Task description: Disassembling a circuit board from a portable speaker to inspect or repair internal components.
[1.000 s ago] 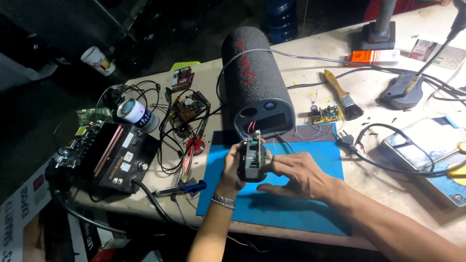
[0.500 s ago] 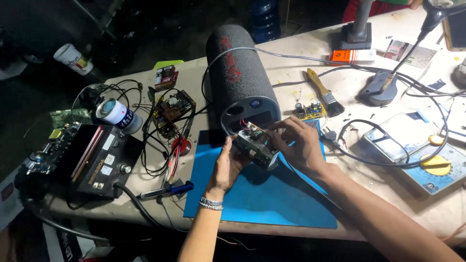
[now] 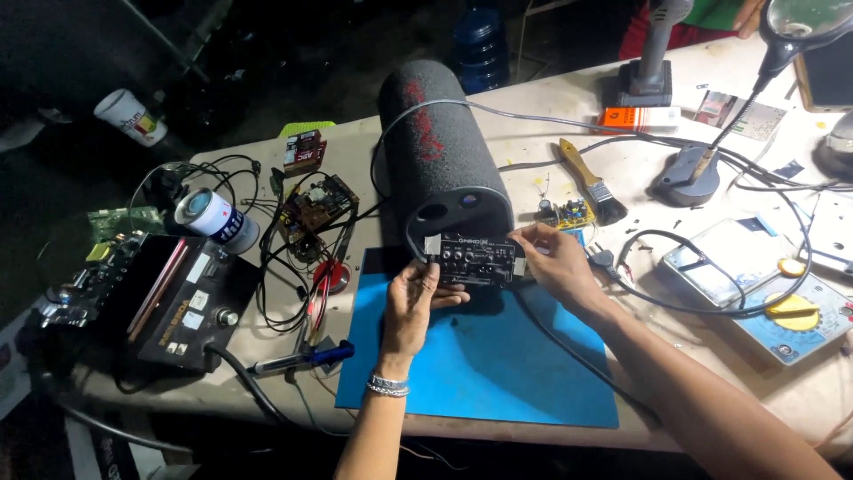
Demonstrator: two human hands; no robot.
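Note:
A black control panel with knobs and sockets sits against the open front end of a dark carpeted speaker tube that lies on the table. My left hand grips the panel's left end, a metal bracelet on the wrist. My right hand pinches its right end. Both hands hover over the far edge of a blue mat.
A black amplifier box with tangled wires, a spray can and a circuit board lie left. A soldering iron rests by the mat. A paintbrush, a multimeter and a lamp base are right.
The panel has turned from edge-on to face me and moved up against the tube's open end. Both hands moved with it, away from me.

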